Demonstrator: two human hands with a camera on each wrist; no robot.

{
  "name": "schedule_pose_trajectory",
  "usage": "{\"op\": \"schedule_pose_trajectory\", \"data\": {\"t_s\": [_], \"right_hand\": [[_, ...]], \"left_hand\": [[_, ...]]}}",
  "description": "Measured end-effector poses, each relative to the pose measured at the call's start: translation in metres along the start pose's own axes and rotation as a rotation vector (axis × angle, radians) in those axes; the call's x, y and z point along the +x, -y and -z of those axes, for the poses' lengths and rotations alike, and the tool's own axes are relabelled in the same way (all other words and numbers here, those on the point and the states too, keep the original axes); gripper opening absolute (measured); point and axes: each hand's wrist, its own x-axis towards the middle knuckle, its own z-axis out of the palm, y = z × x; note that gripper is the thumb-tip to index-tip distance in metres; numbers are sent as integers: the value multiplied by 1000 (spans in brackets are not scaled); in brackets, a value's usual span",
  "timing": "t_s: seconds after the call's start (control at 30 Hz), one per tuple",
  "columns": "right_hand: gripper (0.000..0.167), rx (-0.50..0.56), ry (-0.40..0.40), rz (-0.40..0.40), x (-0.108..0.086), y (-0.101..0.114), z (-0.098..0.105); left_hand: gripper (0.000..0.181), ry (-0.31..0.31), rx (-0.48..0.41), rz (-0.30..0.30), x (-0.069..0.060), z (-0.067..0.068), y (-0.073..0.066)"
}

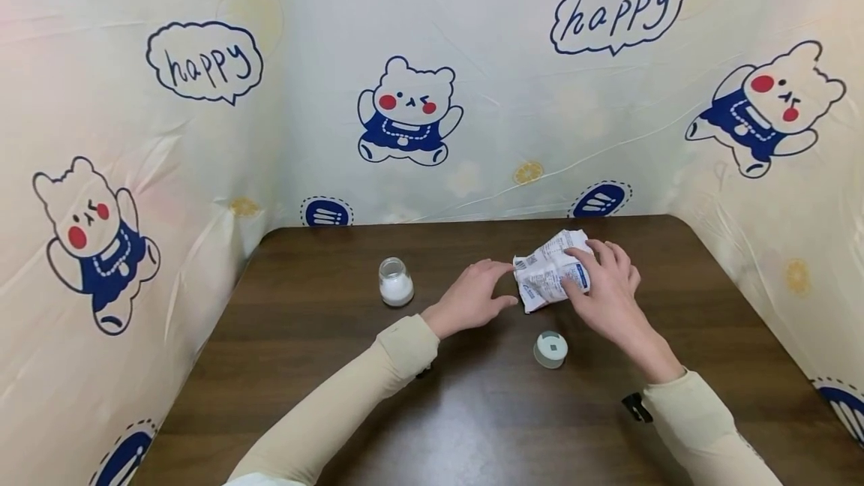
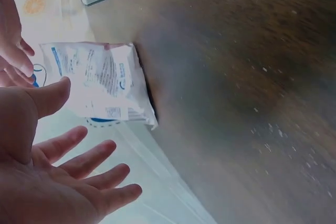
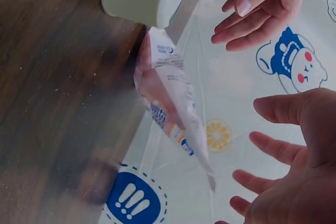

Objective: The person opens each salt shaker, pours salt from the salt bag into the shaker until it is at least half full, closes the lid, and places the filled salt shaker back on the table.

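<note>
A white plastic packet (image 1: pixel 543 270) with blue print lies on the table toward the back right. At its left end is my left hand (image 1: pixel 472 295), palm turned to the packet and fingers spread. My right hand (image 1: pixel 610 295) is at its right end, its fingers loosely bent. Both wrist views show a gap between the packet (image 3: pixel 170 95) and the fingers of each hand. In the right wrist view the packet's pinkish side faces the camera. Just in front of it stands a small round tub (image 1: pixel 550 349) with a pale top bearing a dark square mark.
A glass jar (image 1: pixel 395 285) partly filled with something white stands left of my left hand. Tiny white specks (image 2: pixel 278 132) dot the brown tabletop (image 1: pixel 304 366). Behind the table hangs a printed cloth (image 1: pixel 486 118) with bears and lettering.
</note>
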Motion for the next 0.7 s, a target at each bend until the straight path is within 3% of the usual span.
{"op": "schedule_pose_trajectory", "data": {"t_s": [0.17,0.47,0.7], "right_hand": [[42,-9,48,35,-2,6,-3],[31,41,21,105,-9,12,-11],[29,65,56,134,-20,15,-13]], "left_hand": [[55,-10,-1,7,-13,7,4],[53,-59,7,-37,-41,12,4],[52,-94,-26,-32,-68,23,1]]}}
